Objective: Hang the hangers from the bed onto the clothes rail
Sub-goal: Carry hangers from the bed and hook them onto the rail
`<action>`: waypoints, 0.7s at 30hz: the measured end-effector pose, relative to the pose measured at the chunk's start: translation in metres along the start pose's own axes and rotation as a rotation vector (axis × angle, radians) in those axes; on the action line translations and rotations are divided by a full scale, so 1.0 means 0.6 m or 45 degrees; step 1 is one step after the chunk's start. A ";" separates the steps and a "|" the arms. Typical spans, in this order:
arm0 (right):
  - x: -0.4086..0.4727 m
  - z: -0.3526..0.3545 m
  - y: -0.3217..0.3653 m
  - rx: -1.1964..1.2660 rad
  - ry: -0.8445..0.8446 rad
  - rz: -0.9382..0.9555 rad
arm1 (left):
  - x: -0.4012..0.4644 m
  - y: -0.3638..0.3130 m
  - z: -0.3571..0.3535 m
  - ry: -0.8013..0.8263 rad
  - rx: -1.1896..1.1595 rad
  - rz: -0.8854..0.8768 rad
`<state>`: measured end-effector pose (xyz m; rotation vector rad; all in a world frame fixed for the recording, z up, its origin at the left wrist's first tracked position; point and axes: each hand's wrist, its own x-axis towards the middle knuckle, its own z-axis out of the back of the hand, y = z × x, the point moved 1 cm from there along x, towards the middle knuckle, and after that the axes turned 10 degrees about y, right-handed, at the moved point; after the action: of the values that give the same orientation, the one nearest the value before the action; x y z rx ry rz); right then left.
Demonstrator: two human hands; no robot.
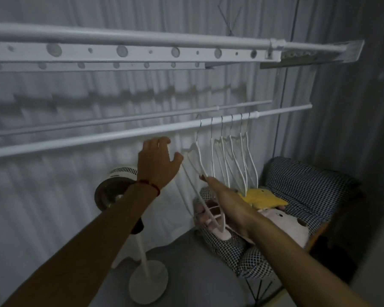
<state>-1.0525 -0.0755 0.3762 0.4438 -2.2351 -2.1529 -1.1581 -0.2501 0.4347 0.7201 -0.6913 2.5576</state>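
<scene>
Right hand (226, 209) nearest, fingers curled round a bunch of white hangers (211, 214) below the rail (120, 134). Left hand (159, 159) spread wide, touching nothing, just under rail. Six hung hangers (231, 151) beside it.

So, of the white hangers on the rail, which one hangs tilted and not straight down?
The leftmost hanger, next to the left hand. It slants toward the right hand, whose fingers reach its lower part. The other hangers hang straight, close together.
</scene>
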 end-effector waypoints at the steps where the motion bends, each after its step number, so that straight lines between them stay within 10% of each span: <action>1: 0.011 0.004 0.026 -0.013 -0.033 0.022 | 0.030 0.011 0.001 -0.038 0.112 -0.096; 7: 0.080 0.013 0.094 -0.041 -0.202 -0.074 | 0.150 0.053 -0.016 0.113 0.504 -0.296; 21: 0.109 -0.006 0.046 -0.015 -0.337 -0.154 | 0.185 0.072 -0.069 -0.067 0.291 -0.323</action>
<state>-1.1200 -0.0922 0.3912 0.3178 -2.3812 -2.4125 -1.2822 -0.2362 0.4516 0.8900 -0.3017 2.4110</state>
